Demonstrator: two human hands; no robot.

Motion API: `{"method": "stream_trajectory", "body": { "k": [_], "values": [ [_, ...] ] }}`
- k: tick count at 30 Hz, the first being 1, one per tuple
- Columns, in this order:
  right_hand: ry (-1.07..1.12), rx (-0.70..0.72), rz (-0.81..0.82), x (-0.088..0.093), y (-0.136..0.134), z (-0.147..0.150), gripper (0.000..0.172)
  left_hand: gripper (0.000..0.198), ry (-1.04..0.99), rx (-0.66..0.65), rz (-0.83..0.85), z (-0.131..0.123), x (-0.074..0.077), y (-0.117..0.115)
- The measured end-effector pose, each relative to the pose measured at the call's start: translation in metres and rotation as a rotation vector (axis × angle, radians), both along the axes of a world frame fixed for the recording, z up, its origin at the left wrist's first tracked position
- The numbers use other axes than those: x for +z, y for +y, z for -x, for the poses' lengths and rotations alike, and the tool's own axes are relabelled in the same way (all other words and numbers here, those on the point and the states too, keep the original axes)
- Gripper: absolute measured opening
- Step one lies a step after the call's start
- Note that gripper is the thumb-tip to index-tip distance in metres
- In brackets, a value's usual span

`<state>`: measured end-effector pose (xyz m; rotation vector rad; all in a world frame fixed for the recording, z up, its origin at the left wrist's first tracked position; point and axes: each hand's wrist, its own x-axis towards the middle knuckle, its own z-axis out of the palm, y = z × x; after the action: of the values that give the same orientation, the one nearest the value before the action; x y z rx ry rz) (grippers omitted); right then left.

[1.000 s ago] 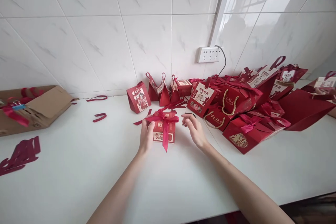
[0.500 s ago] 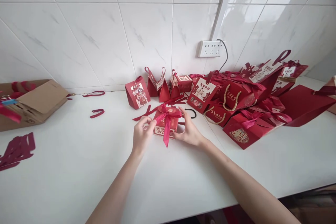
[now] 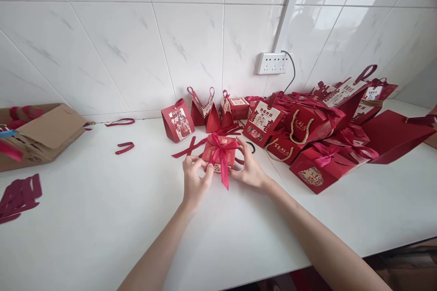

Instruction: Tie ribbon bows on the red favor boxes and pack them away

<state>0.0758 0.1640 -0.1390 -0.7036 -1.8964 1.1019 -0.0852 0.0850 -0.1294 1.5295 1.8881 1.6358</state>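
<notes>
A small red gift box [image 3: 209, 146] with gold print stands on the white table before me, tied on top with a crimson ribbon bow [image 3: 223, 157] whose tail hangs down the front. My right hand [image 3: 251, 168] grips the box's right side, fingers at the back corner and thumb near the front. At the front left corner, my left hand [image 3: 197, 179] is closed with thumb and fingers against the box, partly covering its white front panel. Whether it also pinches a ribbon end is hidden. Loose dark red ribbon strips [image 3: 186, 149] lie behind and left of the box.
Red gift bags and boxes [image 3: 309, 150] are heaped at the right. A red triangular box [image 3: 178, 120] stands near the tiled wall, beneath which runs the table [image 3: 102, 218]. An open cardboard carton [image 3: 51, 132] and flat dark red pieces [image 3: 20, 195] lie left. A power socket [image 3: 272, 63] hangs behind.
The gift box has turned slightly and shifted right. My left hand has moved right and lower along its front left corner, while my right hand keeps its grip.
</notes>
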Motion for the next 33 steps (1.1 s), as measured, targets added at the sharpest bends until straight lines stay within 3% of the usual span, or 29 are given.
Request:
{"method": "stream_trajectory", "body": {
  "k": [3, 7, 9, 12, 15, 18, 26, 33],
  "values": [
    [-0.008, 0.030, -0.123, 0.003, 0.001, -0.005, 0.090, 0.019, -0.024, -0.071, -0.075, 0.009, 0.002, 0.001],
    [-0.080, 0.078, -0.241, 0.009, -0.004, -0.006, 0.088, 0.048, -0.150, -0.244, -0.158, 0.016, 0.012, -0.001],
    [-0.107, 0.113, -0.293, 0.012, -0.007, -0.006, 0.086, 0.047, -0.127, -0.244, -0.157, 0.016, 0.018, -0.002],
    [-0.116, 0.163, -0.331, 0.017, -0.010, -0.007, 0.085, 0.028, -0.040, -0.173, -0.136, 0.013, 0.022, -0.002],
    [-0.098, 0.235, -0.249, 0.021, -0.012, -0.011, 0.083, 0.014, -0.040, -0.145, -0.151, 0.011, 0.020, -0.002],
    [0.000, 0.272, -0.123, 0.020, -0.013, -0.013, 0.069, 0.015, -0.084, -0.152, -0.184, 0.009, 0.015, -0.001],
    [0.238, 0.074, 0.105, 0.013, -0.009, -0.001, 0.032, 0.018, -0.109, -0.140, -0.212, 0.007, 0.014, 0.000],
    [0.148, -0.068, 0.124, 0.018, -0.005, -0.004, 0.039, 0.019, -0.188, -0.149, -0.129, 0.007, 0.016, -0.001]
  ]
}}
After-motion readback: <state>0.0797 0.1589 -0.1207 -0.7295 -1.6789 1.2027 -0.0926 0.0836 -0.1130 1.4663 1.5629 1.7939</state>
